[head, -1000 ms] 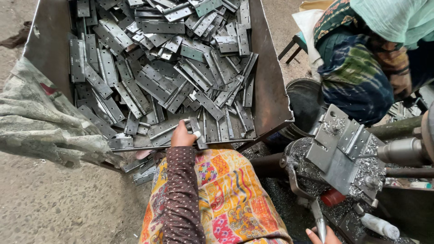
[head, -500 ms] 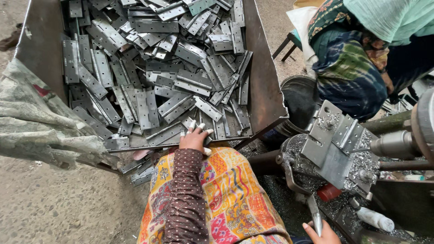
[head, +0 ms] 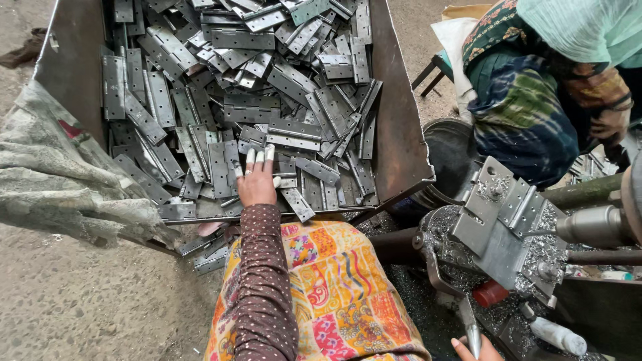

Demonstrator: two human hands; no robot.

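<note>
A big steel bin (head: 394, 134) holds a heap of grey metal hinges (head: 267, 87). My left hand (head: 257, 179), in a dotted brown sleeve and with pale tape on its fingertips, lies flat with the fingers stretched out on the hinges near the bin's front edge. It grips nothing. At the bottom edge of the view, my right hand (head: 471, 349) is only partly visible, closed around the thin metal lever handle (head: 467, 321) of a machine. The jig plate (head: 505, 220) of that machine stands to the right of my lap, covered in metal shavings.
A co-worker (head: 535, 93) in a green headscarf and patterned clothes bends over at the upper right. A worn cloth sack (head: 60, 174) hangs over the bin's left side. A few hinges (head: 210, 254) lie on the concrete floor under the bin. A dark round bucket (head: 451, 157) stands beside the bin.
My left hand has slid from the bin's front lip further in onto the hinges. My right hand has come into view on the lever handle.
</note>
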